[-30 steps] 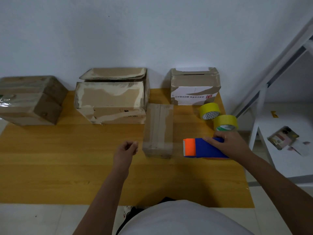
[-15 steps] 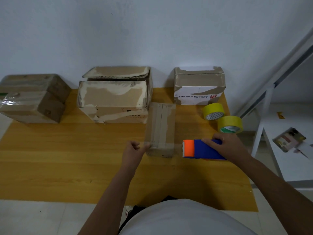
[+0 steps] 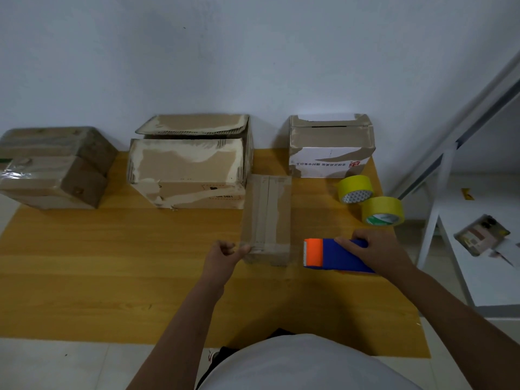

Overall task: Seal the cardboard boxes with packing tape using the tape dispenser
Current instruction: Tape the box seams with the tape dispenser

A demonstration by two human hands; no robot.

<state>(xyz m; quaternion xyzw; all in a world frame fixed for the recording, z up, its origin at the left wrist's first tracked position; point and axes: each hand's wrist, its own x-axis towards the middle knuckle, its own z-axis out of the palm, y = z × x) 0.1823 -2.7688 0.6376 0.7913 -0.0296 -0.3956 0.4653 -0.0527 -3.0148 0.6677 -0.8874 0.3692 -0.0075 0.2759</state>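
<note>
A narrow brown cardboard box (image 3: 267, 218) lies lengthwise in the middle of the yellow wooden table (image 3: 112, 263), with clear tape across its near end. My left hand (image 3: 225, 256) has its fingers curled and its thumb pressed on the box's near left corner. My right hand (image 3: 374, 251) grips a blue and orange tape dispenser (image 3: 329, 253) just right of the box, its orange toothed end facing the box. A strip of clear tape seems to run from dispenser to box, hard to make out.
A large open box (image 3: 185, 170) stands behind left, a white printed box (image 3: 332, 147) behind right, a taped box (image 3: 53, 164) at far left. Two yellow tape rolls (image 3: 368, 198) lie beyond the dispenser. A white shelf (image 3: 478, 249) stands to the right.
My left hand moved right and forward from the open table to the box's near left corner. The dispenser and my right hand stayed almost in place.
</note>
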